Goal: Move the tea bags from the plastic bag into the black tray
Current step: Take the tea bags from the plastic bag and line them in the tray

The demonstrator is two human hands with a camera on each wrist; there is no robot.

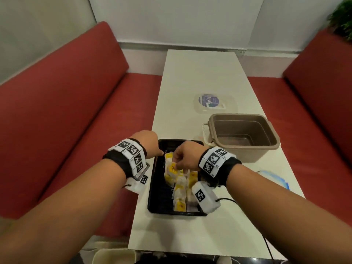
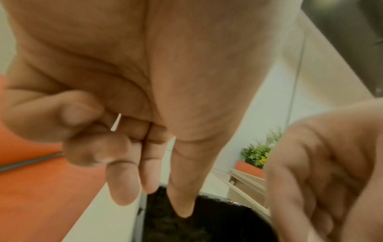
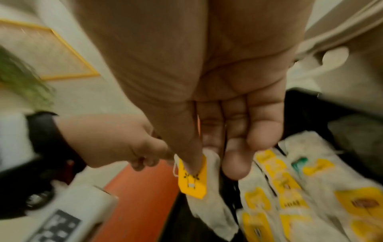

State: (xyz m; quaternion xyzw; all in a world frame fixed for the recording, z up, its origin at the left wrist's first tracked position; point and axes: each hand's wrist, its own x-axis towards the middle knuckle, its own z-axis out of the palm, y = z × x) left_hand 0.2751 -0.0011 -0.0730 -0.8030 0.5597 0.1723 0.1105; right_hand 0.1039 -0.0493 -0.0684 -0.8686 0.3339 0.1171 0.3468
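The black tray (image 1: 155, 195) sits at the table's near end with several white tea bags (image 1: 181, 187) with yellow tags piled along its right side. My right hand (image 1: 182, 159) hovers over the pile's far end, thumb and forefinger pinching one tea bag (image 3: 192, 181) by its yellow tag; the bag hangs below the fingers. My left hand (image 1: 150, 143) is at the tray's far left corner, thumb (image 2: 180, 204) inside the rim, fingers outside, two fingers curled. A blue and white plastic bag (image 1: 276, 178) lies to the right, partly hidden by my right forearm.
A brown plastic tub (image 1: 243, 134) stands just beyond the tray on the right. A clear lid with a blue label (image 1: 211, 101) lies farther back on the white table (image 1: 200, 73). Red benches (image 1: 66, 111) flank the table on both sides.
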